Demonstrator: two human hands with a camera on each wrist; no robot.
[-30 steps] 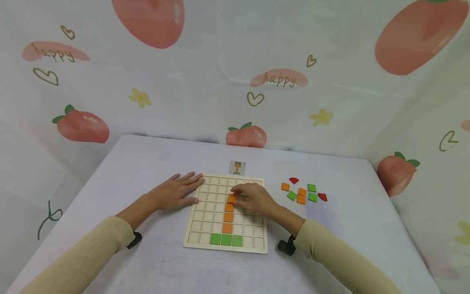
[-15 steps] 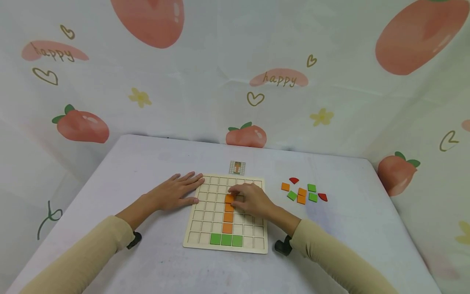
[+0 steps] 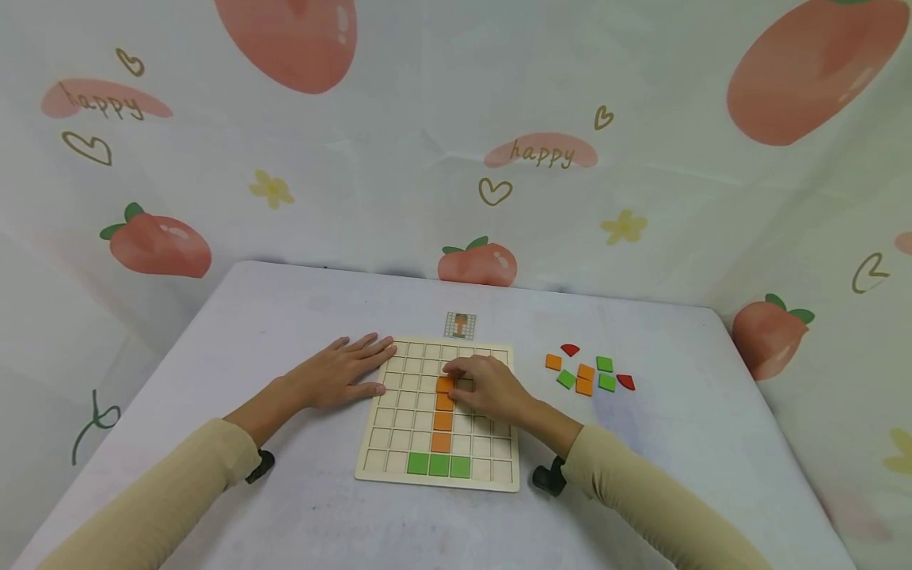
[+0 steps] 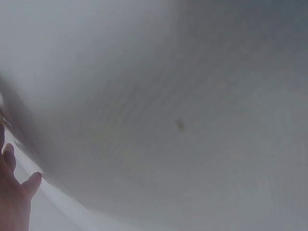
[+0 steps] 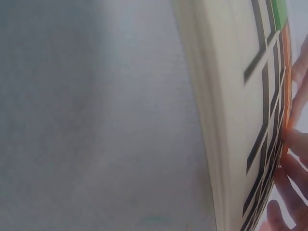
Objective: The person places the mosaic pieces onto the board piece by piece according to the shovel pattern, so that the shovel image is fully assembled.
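A cream wooden grid board (image 3: pixel 502 472) lies on the white table. My left hand (image 3: pixel 338 374) rests flat with spread fingers over its upper left edge. My right hand (image 3: pixel 492 388) bends thumb and fingers over an orange square tile (image 3: pixel 445 385) at the top of a column of orange tiles (image 3: pixel 442 421). A row of green square tiles (image 3: pixel 438 465) forms the base below that column. In the right wrist view, the right-hand fingers (image 5: pixel 293 178) reach the far orange strip of the board. The left wrist view catches only part of the left hand (image 4: pixel 14 202).
Right of the board lie loose pieces: several orange squares (image 3: pixel 584 386), green squares (image 3: pixel 605 364) and two red quarter-round pieces (image 3: pixel 625 382). A small printed pattern card (image 3: pixel 460 325) lies behind the board. A fruit-patterned cloth (image 3: pixel 399 158) hangs behind the table (image 3: pixel 285 507).
My right hand has shifted slightly left with the top orange tile, which now lines up with the column. The left hand stays in place.
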